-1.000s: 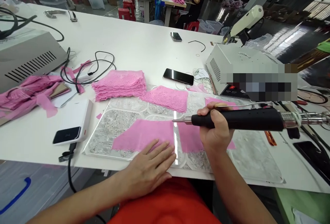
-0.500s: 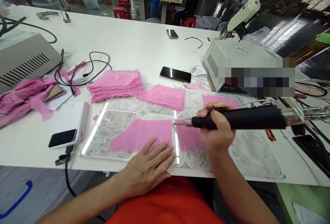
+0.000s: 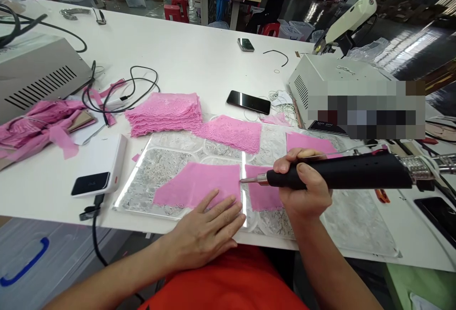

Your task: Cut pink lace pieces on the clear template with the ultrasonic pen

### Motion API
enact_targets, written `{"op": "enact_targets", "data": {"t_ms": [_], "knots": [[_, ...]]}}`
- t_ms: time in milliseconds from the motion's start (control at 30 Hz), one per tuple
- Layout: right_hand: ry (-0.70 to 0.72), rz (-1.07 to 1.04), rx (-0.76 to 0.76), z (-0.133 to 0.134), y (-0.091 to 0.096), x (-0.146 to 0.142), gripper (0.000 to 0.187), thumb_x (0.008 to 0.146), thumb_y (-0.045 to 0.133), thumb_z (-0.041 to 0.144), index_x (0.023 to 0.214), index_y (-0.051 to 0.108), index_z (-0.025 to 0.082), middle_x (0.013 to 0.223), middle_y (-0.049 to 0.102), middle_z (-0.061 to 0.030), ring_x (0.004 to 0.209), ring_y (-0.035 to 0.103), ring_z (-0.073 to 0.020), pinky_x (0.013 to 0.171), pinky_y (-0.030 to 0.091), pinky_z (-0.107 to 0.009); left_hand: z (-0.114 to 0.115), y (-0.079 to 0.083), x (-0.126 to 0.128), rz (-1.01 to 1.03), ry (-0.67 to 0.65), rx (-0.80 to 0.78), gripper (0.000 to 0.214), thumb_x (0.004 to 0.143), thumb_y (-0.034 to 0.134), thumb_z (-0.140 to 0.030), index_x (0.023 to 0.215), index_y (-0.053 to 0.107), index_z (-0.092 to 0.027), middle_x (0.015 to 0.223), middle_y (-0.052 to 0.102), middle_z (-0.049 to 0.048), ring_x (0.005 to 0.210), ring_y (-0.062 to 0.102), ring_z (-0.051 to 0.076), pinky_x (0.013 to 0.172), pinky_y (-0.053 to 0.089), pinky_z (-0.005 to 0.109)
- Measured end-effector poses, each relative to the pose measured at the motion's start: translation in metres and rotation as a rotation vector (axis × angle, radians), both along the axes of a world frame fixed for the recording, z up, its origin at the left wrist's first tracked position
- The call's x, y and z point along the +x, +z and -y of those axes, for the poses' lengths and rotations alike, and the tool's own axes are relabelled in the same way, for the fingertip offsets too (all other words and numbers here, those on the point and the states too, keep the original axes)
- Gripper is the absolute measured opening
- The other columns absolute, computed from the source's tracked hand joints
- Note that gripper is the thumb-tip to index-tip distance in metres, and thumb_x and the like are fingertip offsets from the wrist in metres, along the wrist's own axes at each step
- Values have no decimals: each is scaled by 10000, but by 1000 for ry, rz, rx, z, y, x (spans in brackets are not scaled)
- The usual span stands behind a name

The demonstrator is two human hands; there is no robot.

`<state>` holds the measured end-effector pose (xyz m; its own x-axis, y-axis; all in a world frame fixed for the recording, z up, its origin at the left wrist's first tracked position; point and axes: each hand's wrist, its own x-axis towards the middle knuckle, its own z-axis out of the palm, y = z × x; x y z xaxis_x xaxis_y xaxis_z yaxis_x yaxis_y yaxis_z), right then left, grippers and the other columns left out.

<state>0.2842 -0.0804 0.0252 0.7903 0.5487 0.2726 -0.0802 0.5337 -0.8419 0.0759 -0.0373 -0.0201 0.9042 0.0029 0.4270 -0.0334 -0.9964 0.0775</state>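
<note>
My right hand (image 3: 305,187) is closed around the black handle of a cutting tool (image 3: 342,173); its metal tip touches the right edge of a pink lace piece (image 3: 199,185) lying on a clear plastic board (image 3: 160,162). My left hand (image 3: 204,230) lies flat and open, fingers pressing the near edge of that lace. A second pink piece (image 3: 262,191) lies just right of the tip, partly under my right hand.
A stack of pink lace (image 3: 164,111) and a single lace piece (image 3: 231,132) lie behind the board. A white power bank (image 3: 98,165), a black phone (image 3: 248,102), cables (image 3: 124,93), two grey machines (image 3: 35,74) and pink scraps (image 3: 32,127) surround it. A person works at a far table.
The tool's tip has dropped slightly toward the lace edge. My left hand stays flat on the piece. The camera view shifted a little.
</note>
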Motion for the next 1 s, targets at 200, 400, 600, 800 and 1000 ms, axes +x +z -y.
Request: {"op": "enact_targets", "data": {"t_ms": [200,400,600,800,1000], "knots": [[20,30,3,-1,-1,0,96,666,609,208,754,570,204,728,579,26,503,547,-94,512,471,-281,1,-1,0,-11,4,16,347,1008,466,-299,1282,575,-115,1334,620,99,1297,530,246,1213,202,512],[51,65,-1,0,-1,0,93,689,626,201,738,546,205,726,574,31,515,559,-93,528,488,-282,0,-2,0,-4,-4,35,340,1014,458,-307,1273,583,-126,1331,624,86,1283,542,241,1222,157,515],[58,51,-6,2,1,1,100,676,622,211,743,547,207,727,565,31,516,552,-91,519,483,-278,0,-2,-1,-18,-6,34,347,1008,472,-315,1285,578,-134,1344,613,87,1300,526,238,1225,155,514],[164,9,-7,14,2,5,104,658,609,230,751,571,206,706,548,23,488,516,-83,462,452,-253,2,0,-3,-4,-38,30,339,978,531,-296,1264,585,-123,1328,620,110,1312,514,242,1211,231,508],[212,39,-24,15,2,3,99,651,618,238,731,567,208,681,561,23,464,519,-86,432,456,-248,3,0,-2,-10,-29,35,335,983,516,-296,1260,593,-125,1328,622,104,1313,512,245,1209,243,496]]}}
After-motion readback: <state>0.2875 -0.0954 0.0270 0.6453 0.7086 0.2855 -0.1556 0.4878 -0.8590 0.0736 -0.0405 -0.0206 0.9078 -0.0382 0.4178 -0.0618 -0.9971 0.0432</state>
